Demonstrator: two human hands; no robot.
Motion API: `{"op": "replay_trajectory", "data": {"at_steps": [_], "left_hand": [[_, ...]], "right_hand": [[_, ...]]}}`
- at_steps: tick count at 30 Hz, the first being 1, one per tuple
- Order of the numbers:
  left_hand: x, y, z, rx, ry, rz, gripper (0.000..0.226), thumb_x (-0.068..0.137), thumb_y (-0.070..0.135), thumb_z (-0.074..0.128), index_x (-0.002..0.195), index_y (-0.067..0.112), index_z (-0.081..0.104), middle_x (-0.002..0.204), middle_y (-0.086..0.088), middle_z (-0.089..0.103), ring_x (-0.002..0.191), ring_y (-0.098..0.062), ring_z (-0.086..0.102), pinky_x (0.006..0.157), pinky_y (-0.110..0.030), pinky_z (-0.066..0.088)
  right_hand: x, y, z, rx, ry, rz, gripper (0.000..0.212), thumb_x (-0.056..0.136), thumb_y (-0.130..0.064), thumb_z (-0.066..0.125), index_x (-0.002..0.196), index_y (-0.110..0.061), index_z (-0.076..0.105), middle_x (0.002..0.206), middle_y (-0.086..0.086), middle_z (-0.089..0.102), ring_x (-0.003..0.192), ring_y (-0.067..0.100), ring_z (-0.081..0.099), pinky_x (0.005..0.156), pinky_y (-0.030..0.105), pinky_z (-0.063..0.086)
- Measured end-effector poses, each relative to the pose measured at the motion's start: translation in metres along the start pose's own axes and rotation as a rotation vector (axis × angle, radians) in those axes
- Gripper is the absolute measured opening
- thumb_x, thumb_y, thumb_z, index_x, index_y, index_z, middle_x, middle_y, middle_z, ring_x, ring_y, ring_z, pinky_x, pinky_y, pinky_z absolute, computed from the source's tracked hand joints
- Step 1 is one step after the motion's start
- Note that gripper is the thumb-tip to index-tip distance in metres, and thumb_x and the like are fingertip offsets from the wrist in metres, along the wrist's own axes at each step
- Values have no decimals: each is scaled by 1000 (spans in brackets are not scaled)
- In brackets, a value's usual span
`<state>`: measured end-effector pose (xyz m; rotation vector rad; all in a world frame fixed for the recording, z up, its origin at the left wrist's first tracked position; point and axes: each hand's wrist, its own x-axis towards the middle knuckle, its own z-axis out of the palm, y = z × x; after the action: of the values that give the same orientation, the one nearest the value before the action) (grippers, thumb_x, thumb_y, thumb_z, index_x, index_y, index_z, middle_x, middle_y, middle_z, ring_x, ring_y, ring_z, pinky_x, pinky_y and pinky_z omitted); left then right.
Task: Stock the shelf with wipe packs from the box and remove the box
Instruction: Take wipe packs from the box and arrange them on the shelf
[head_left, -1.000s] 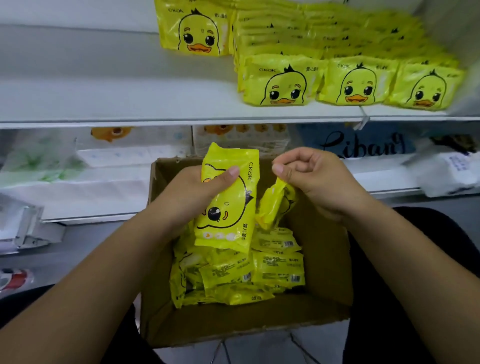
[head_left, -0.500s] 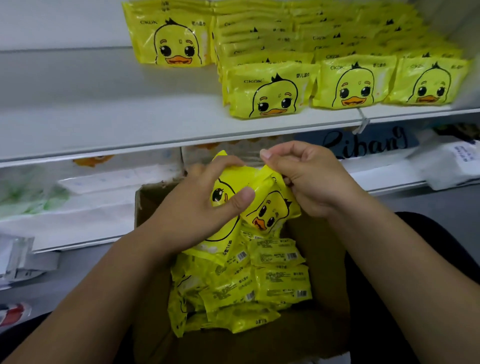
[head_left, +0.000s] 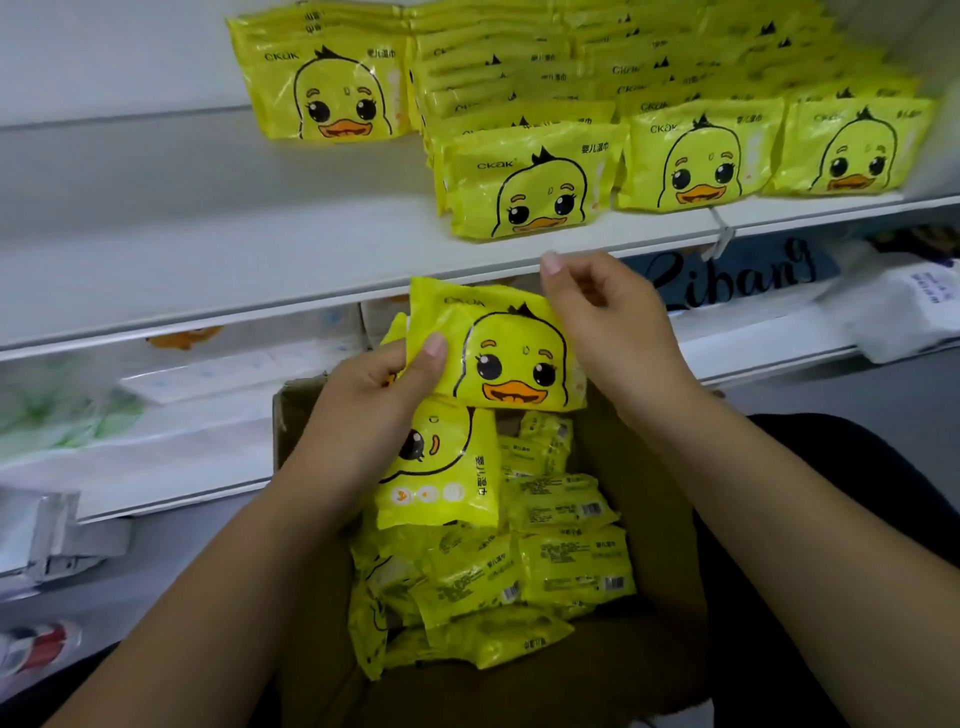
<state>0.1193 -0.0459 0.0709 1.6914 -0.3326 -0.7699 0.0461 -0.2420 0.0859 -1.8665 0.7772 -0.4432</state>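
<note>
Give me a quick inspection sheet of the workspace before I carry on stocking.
Surface: white upper shelf; stocked wipe packs stand in rows on its right part.
Job's things: cardboard box open below, loose wipe packs inside. Front wipe pack is held over it, duck face showing; second pack sticks out beneath.
Clutter: red-and-white item at lower left, too blurred to identify.
Hands: left hand grips the front wipe pack, thumb on top. Right hand is at its right edge, grip unclear.
Cables: nothing seen.
Surroundings: lower shelf with white packages.
</note>
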Motion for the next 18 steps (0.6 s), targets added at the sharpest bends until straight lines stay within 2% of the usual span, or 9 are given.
{"op": "replay_trajectory", "data": {"at_steps": [1,3,5,7,10,12,15,16,18], "left_hand": [[1,0,-4,-75,44,-33,57,88,66,64,100,11,72,98,-21,74,89,-36,72,92,-62,55],[4,0,-10,-187,108,-87,46,90,65,61,105,25,77,106,-7,78,100,-29,74,96,-55,55],[6,1,-15,-222,126,-119,49,83,73,61,112,36,76,110,0,78,103,-26,74,101,-52,52],[6,0,-17,-243,124,-124,54,83,73,60,118,34,74,114,2,77,106,-25,73,104,-51,50],[5,-2,-15,-290,143,-142,48,95,62,55,124,27,71,117,0,76,109,-25,73,104,-51,50],[5,-3,-14,-322,151,-147,51,92,63,56,126,28,70,119,0,75,111,-26,72,105,-51,49],[6,-2,-16,-365,132,-153,54,85,61,62,126,26,71,121,-3,74,112,-28,71,107,-50,47],[6,0,-17,-379,122,-168,55,82,59,66,125,24,72,120,-6,74,111,-30,71,107,-51,47],[8,4,-22,-382,86,-185,54,80,55,68,122,22,73,119,-10,74,108,-33,72,106,-53,48]], "right_hand": [[0,2,1,-14,-13,60,34,98,-54,54,103,-23,66,96,-10,65,91,7,60,76,24,45],[-1,5,4,53,-66,197,38,98,-61,48,103,-25,60,100,-7,63,95,13,63,80,30,51],[-1,3,8,300,-115,318,36,99,-58,49,104,-25,63,110,0,70,105,20,68,91,43,57],[0,3,11,382,-115,296,32,100,-53,51,104,-26,69,113,4,73,107,25,70,97,49,54],[2,1,13,351,-31,225,31,100,-48,56,102,-23,74,104,4,75,100,24,68,94,42,52],[4,-2,13,413,7,255,29,99,-44,59,104,-19,75,102,4,76,95,21,69,90,36,52],[6,-1,11,529,31,349,20,100,-34,59,91,-21,71,78,-4,74,66,12,67,60,19,52],[7,0,11,536,19,360,19,101,-34,59,93,-21,71,80,-4,74,66,11,67,60,19,51],[7,-1,10,543,-21,371,21,102,-34,56,104,-20,71,99,2,76,83,17,69,73,29,51]]}}
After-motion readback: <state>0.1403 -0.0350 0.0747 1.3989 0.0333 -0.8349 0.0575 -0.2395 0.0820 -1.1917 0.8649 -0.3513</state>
